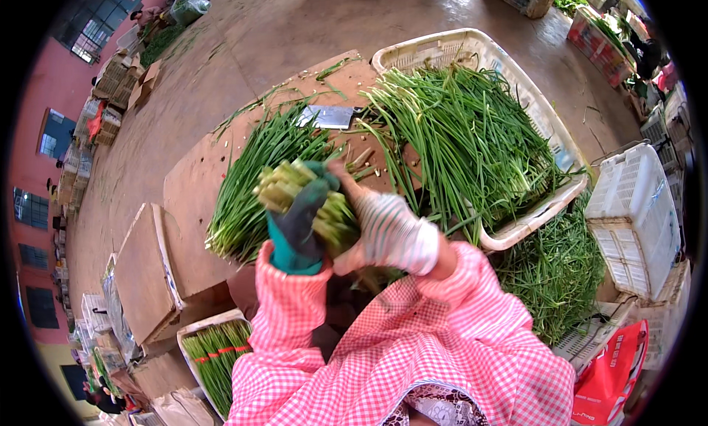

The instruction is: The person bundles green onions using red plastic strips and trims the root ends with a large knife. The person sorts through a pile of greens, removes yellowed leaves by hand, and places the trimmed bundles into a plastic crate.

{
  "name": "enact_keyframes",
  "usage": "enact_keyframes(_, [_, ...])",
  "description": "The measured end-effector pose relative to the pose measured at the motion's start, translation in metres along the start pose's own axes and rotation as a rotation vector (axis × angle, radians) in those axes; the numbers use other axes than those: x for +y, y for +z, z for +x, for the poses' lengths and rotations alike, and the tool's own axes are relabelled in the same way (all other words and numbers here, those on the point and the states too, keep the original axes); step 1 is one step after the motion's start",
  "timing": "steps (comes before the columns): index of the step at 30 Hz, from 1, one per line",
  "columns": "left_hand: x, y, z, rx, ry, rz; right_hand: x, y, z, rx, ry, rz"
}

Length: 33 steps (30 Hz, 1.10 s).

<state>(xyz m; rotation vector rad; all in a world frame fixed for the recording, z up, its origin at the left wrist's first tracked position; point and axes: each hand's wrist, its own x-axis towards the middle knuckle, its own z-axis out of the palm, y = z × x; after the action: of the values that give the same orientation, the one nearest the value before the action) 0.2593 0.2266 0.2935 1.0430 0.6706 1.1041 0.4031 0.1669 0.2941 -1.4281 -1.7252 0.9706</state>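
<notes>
A thick bundle of garlic chives [282,186], pale cut ends pointing up and to the left, is held above the near edge of the brown board [193,177]. My left hand [301,221], in a dark green glove, wraps round its middle. Against the bundle's right side, my right hand [391,231] in a striped white glove is closed on it, slightly blurred; bare fingertips show. Loose chives [258,164] lie on the board just beyond my left hand. A cleaver [327,116] with a broad blade and dark handle rests farther back among scraps.
At the right, a white plastic crate [552,124] is heaped with chives [457,131]. More loose greens [553,267] lie beside it. Lower left, another crate [193,329] holds chives tied with red bands. An upturned white crate [638,223] and a red bag [612,374] stand far right.
</notes>
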Motion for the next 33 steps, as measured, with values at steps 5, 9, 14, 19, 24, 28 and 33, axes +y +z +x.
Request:
enact_keyframes(5, [-0.039, 0.045, -0.014, -0.202, 0.191, 0.119, 0.038, 0.030, -0.038, 0.113, -0.001, 1.030])
enact_keyframes(9, [-0.034, 0.075, -0.040, -0.300, -0.142, 0.060, 0.046, 0.012, -0.076, 0.437, 0.130, -0.185])
enact_keyframes(14, [-0.045, 0.074, -0.081, -0.333, 0.255, 0.490, 0.110, -0.049, -0.097, 0.876, 0.427, -0.075])
enact_keyframes(19, [-0.073, 0.065, -0.148, -0.686, -0.097, 0.379, 0.057, -0.067, -0.090, 0.902, -0.270, 0.853])
enact_keyframes(24, [-0.082, 0.080, -0.109, -0.505, -0.366, -0.559, 0.040, -0.049, -0.075, 0.597, -0.345, 1.003])
enact_keyframes(28, [-0.098, 0.078, -0.059, -0.459, -0.459, -1.271, 0.018, -0.031, -0.078, 0.773, -0.354, 0.827])
enact_keyframes(33, [-0.082, 0.070, -0.019, -0.188, -0.478, -1.223, 0.020, -0.041, -0.102, 0.782, -0.360, 1.005])
